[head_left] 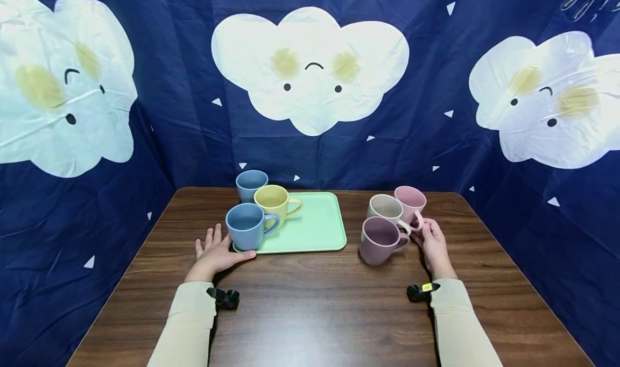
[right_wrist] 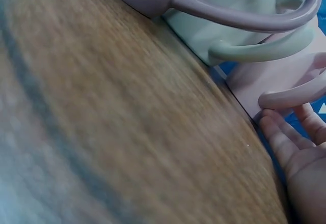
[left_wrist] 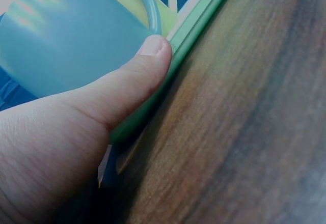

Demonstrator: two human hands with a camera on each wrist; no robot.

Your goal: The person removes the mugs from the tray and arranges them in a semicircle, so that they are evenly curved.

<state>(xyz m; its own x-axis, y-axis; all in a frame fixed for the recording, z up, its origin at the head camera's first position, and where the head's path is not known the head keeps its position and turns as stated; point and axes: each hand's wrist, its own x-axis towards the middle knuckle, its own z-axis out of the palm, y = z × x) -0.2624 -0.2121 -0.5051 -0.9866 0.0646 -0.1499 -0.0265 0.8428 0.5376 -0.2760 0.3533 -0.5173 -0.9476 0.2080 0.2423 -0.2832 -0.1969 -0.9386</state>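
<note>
In the head view my left hand [head_left: 216, 254] lies spread at the near left corner of a mint green tray [head_left: 317, 224], its thumb [left_wrist: 147, 61] along the rim beside a blue mug [head_left: 245, 230]. That mug and a yellow mug [head_left: 272, 200] stand on the tray's left part. My right hand [head_left: 433, 243] is at a pink mug [head_left: 409, 197]; its fingertips [right_wrist: 272, 124] touch low under the handle, with no clear grip. Next to the pink mug stand a pale grey-beige mug [head_left: 385, 205] and a mauve mug [head_left: 378, 240], handles to the right.
Another blue mug [head_left: 252, 181] stands behind the yellow one near the tray's back left corner. All this is on a brown wooden table [head_left: 310, 302]. A dark blue cloth [head_left: 184, 141] with white clouds hangs around the back and sides.
</note>
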